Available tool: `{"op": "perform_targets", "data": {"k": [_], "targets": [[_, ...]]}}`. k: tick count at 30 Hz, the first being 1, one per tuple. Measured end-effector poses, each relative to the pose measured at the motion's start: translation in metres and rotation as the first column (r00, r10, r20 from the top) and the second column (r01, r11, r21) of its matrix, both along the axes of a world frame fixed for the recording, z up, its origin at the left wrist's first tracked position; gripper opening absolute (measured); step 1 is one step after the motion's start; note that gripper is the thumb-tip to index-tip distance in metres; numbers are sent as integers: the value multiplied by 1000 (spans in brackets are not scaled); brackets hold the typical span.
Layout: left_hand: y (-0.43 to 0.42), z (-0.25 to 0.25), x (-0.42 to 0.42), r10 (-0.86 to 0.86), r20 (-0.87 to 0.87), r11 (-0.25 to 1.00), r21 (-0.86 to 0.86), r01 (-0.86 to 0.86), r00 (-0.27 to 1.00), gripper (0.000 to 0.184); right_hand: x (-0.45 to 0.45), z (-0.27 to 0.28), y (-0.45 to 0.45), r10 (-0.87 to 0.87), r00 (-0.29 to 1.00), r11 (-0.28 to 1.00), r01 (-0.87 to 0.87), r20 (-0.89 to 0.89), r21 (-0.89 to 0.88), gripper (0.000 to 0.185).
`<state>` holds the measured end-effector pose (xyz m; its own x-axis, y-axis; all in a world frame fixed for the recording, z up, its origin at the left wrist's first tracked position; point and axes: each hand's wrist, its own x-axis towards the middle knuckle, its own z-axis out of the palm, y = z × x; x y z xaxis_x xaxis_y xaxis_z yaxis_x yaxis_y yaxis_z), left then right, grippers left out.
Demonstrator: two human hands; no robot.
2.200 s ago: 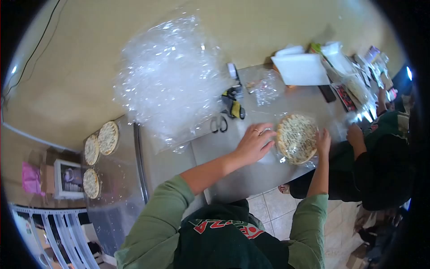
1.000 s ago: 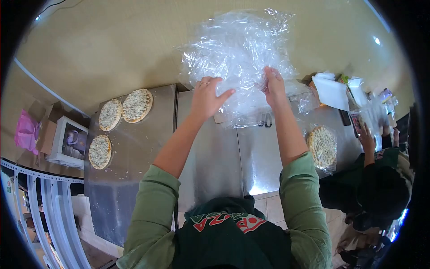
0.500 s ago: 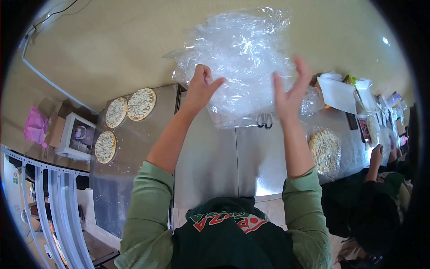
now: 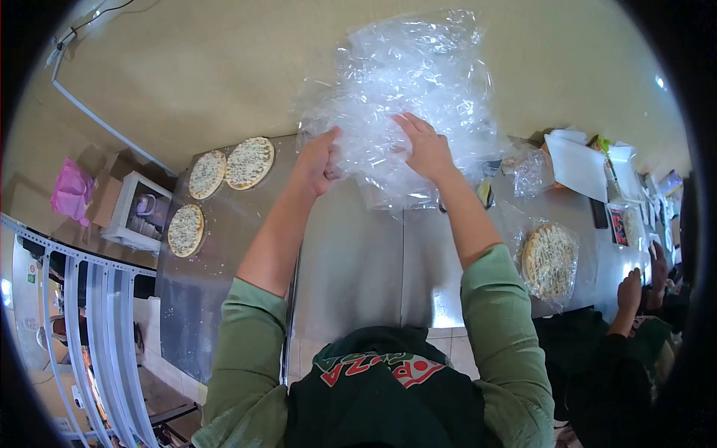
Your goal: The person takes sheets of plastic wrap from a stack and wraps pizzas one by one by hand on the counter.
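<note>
Plastic bags (image 4: 422,82), clear and crinkled, lie heaped along the far edge of the steel tabletop (image 4: 358,261), the pile rising in front of the pale wall (image 4: 299,52). I have both hands on them. My left hand (image 4: 317,163) is at the pile's left side, fingers curled in against the film; I cannot tell whether they are closed on a bag or only pressing it. My right hand (image 4: 432,151) is loose and open, reaching over the front of the heap from the right, its fingers spread and touching the plastic without clasping it.

Toward the right of the tabletop, close to its near edge, a pizza in a clear bag (image 4: 549,261) lies flat. Behind it, by the far edge, are a smaller bundle of clear plastic (image 4: 532,178) and an open white box (image 4: 573,159); a dark phone (image 4: 599,213) rests just in front of the box. A co-worker's hand (image 4: 629,293) is near the right end.

Over on my left, three bare pizzas (image 4: 251,163) sit on a darker tabletop (image 4: 216,276): two side by side along its far edge, one nearer its left edge, with crumbs scattered about.
</note>
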<state>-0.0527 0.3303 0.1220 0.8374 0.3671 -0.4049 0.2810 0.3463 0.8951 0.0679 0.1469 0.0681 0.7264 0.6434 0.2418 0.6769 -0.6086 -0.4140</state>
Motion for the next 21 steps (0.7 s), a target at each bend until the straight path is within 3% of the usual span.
{"op": "perform_targets", "data": {"k": [1,2,3,4,5,6,7,9,11,13,16,18,19,21], "targets": [[10,-5,-1,-69,-72,996,59,73,995,36,-3,6,-4,7,1000,1000,-7,-23,9,61],[15,-13,-2,-68,-49,919,386,82,996,38,-4,10,-8,48,999,999,-48,-4,17,62],[17,-21,-3,-73,-31,741,667,75,997,41,-5,12,-15,89,996,996,-90,13,21,64],[18,-24,-4,-83,-15,480,876,53,996,44,-8,17,-21,130,991,991,-131,31,26,65],[22,-24,-3,-47,201,207,960,-187,978,43,-12,25,-28,129,992,990,-129,-9,-47,68],[24,-19,-2,-72,408,-87,907,-413,910,42,-20,38,-36,126,991,984,-131,-47,-120,71],[26,-13,-1,-157,576,-362,722,-589,802,41,-27,50,-41,118,989,972,-132,-84,-193,74],[31,5,4,-224,495,-489,688,-537,839,34,-33,65,-47,99,995,969,-98,-4,-225,72],[47,5,21,-303,390,-413,769,-488,870,27,-47,80,-47,136,989,976,-123,60,-180,66],[66,-3,46,-430,298,-128,914,-384,852,20,-70,96,-28,218,967,976,-212,130,-60,58],[46,20,52,-325,388,409,880,-242,862,17,-88,70,19,282,885,959,-272,370,-82,49],[32,28,54,-369,411,512,839,-187,834,16,-85,53,41,241,830,970,-225,503,-94,55],[28,29,54,-385,421,557,815,-157,821,16,-73,43,45,195,861,978,-135,470,-158,57],[29,25,51,-538,290,375,923,-83,791,16,-38,25,49,90,907,957,36,411,-289,65]]}}
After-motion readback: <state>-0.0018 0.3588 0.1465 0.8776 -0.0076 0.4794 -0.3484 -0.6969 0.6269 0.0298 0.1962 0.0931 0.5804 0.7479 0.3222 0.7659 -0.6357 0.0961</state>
